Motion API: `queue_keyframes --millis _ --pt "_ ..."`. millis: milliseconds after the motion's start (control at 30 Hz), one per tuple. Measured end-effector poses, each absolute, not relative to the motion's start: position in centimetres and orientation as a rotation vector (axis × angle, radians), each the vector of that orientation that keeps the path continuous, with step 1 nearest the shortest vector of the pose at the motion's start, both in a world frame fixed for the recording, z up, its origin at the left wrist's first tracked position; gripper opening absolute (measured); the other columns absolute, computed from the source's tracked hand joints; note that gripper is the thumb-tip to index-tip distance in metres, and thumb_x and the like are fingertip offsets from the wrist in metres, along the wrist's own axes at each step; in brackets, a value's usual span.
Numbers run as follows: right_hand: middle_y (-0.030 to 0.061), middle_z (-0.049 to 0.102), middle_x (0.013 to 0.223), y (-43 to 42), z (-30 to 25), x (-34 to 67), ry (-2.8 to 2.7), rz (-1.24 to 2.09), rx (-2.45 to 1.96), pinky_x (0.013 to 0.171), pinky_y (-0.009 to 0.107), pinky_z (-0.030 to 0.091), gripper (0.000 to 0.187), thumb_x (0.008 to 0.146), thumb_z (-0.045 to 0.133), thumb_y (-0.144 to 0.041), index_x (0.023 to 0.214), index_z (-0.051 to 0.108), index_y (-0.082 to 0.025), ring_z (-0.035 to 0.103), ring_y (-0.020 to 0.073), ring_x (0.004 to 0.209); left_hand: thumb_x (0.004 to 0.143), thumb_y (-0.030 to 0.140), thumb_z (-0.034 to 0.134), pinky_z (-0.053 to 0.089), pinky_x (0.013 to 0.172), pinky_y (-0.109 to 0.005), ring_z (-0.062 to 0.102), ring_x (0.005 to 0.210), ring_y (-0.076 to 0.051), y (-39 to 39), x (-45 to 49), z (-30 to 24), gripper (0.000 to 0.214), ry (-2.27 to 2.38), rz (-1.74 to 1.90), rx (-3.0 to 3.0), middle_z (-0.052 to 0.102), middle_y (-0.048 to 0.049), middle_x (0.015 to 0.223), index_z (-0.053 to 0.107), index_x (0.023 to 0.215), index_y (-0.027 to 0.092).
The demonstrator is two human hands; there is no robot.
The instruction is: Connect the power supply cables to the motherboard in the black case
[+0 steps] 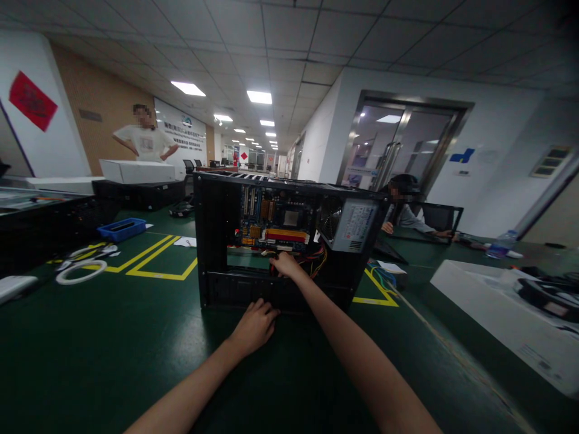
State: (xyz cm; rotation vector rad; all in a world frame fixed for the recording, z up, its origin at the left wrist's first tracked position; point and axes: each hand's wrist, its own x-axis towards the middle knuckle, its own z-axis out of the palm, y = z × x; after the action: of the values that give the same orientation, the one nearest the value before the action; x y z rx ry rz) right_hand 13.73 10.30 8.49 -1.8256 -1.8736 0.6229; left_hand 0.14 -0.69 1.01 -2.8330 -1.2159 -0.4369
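Note:
A black computer case (pixel 211 241) stands upright on the green table with its side open towards me. Inside are a motherboard (pixel 257 211) with orange and red memory slots, and a silver power supply (pixel 355 224) at upper right. My right hand (pixel 286 265) reaches into the lower middle, its fingers closed on what looks like a cable; the fingertips are partly hidden. Loose coloured wires (pixel 320 260) hang just right of it. My left hand (pixel 256 325) lies with fingers extended against the case's bottom front edge, holding nothing.
Yellow tape (pixel 158 276) marks the table. To the left are a blue tray (pixel 124 229) and a coiled white cable (pixel 81 272). At right stand a white box (pixel 493 319) and a water bottle (pixel 501 244). One person (pixel 147 138) stands behind; another (pixel 407 208) sits at right.

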Motion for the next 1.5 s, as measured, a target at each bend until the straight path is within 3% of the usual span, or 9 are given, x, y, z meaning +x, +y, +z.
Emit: queue_keyframes --millis 233,400,567,700,1133,1500 --pt "0.0056 0.056 0.051 11.5 7.6 13.6 -1.767 0.694 -1.795 0.049 0.029 0.047 0.024 0.073 0.057 -0.038 0.069 0.056 -0.014 0.059 0.0189 0.048 0.08 0.017 0.045 0.034 0.085 -0.038 0.041 0.098 -0.023 -0.5 0.2 0.6 0.033 -1.198 -0.43 -2.828 0.051 -0.0063 0.099 0.047 0.113 0.022" --pt "-0.0032 0.049 0.043 10.7 8.1 13.6 -1.548 0.977 -1.76 0.042 0.022 0.046 0.012 0.075 0.056 -0.024 0.082 0.053 -0.015 0.051 0.0102 0.036 0.08 0.016 0.043 0.034 0.085 -0.039 0.041 0.097 -0.023 -0.6 0.2 0.8 0.034 -1.214 -0.431 -2.831 0.051 -0.006 0.097 0.047 0.113 0.023" --pt "-0.0046 0.053 0.05 9.9 8.9 14.2 -1.329 1.169 -1.673 0.051 0.025 0.049 0.019 0.079 0.05 -0.021 0.097 0.045 -0.018 0.054 0.0086 0.04 0.08 0.017 0.043 0.034 0.085 -0.039 0.041 0.097 -0.023 -0.7 0.1 1.0 0.034 -1.21 -0.416 -2.835 0.051 -0.0063 0.098 0.047 0.114 0.023" --pt "-0.0016 0.057 0.056 9.8 9.5 15.7 -1.128 1.385 -1.541 0.061 0.028 0.049 0.007 0.083 0.046 -0.023 0.085 0.046 -0.016 0.057 0.0091 0.05 0.081 0.017 0.043 0.034 0.084 -0.038 0.041 0.096 -0.022 -0.7 0.1 0.9 0.033 -1.203 -0.446 -2.831 0.051 -0.0061 0.098 0.048 0.113 0.022" --pt "0.0016 0.054 0.075 9.5 9.7 18.0 -0.699 1.692 -1.41 0.065 0.029 0.043 0.011 0.084 0.039 -0.015 0.074 0.043 -0.017 0.055 0.0106 0.065 0.08 0.016 0.044 0.035 0.083 -0.037 0.041 0.095 -0.023 -0.8 0.0 1.2 0.032 -1.206 -0.43 -2.845 0.05 -0.0057 0.096 0.048 0.111 0.022" --pt "-0.0011 0.049 0.063 9.8 10.5 17.7 -0.671 1.677 -1.472 0.061 0.029 0.039 0.015 0.085 0.038 -0.017 0.071 0.039 -0.018 0.049 0.0121 0.058 0.079 0.017 0.046 0.035 0.084 -0.038 0.041 0.096 -0.023 -0.7 0.1 0.9 0.032 -1.193 -0.453 -2.833 0.05 -0.0055 0.096 0.049 0.111 0.022"
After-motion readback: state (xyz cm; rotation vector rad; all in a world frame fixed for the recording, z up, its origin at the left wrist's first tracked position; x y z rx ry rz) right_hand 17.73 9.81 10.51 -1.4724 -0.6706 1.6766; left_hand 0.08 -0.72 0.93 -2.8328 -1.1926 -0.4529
